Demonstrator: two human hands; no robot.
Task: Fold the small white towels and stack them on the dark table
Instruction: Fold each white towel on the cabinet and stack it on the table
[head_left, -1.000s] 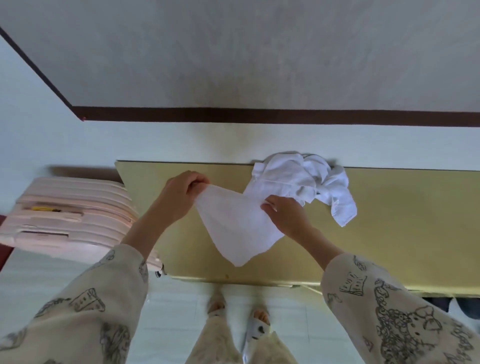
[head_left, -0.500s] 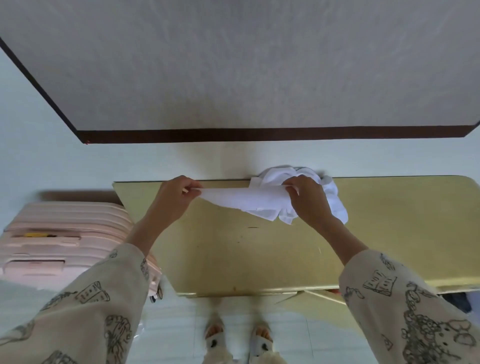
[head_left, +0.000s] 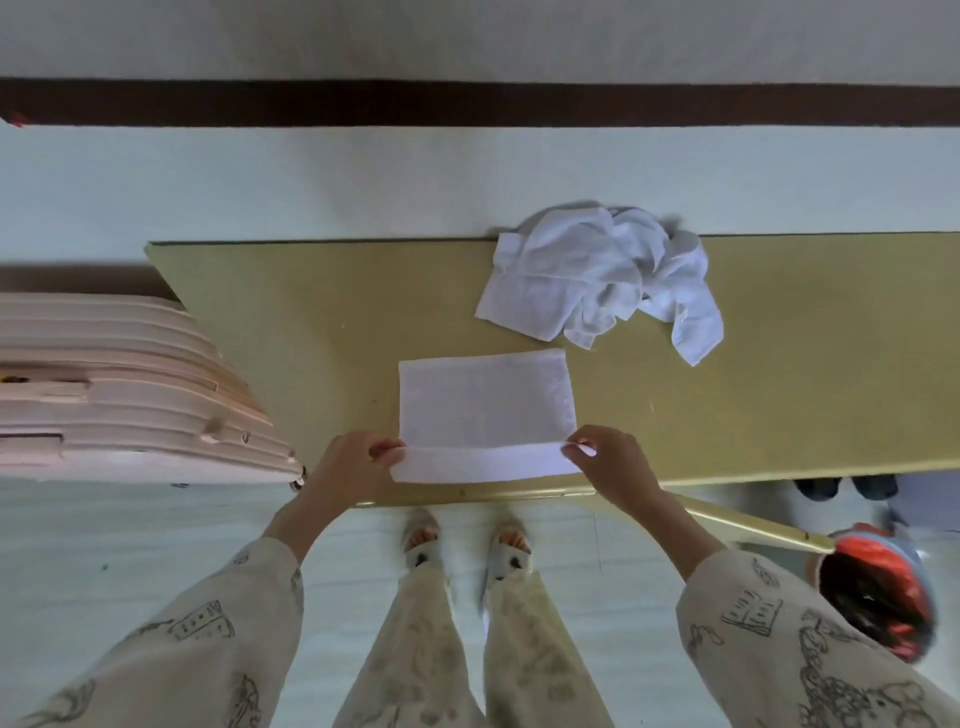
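The towel (head_left: 487, 402), held aloft before, now lies flat on the table (head_left: 311, 322).

Flat towel (head_left: 485, 400) on the desk (head_left: 291, 322), at the near edge, about mid-length. Left hand (head_left: 353, 462) at its near-left corner, right hand (head_left: 608, 457) at its near-right corner. Towel heap (head_left: 597, 275) behind and right of it, against the far edge. Suitcase (head_left: 119, 384) off the left end. Basket (head_left: 878, 587) on the floor (head_left: 156, 535), off the near-right.
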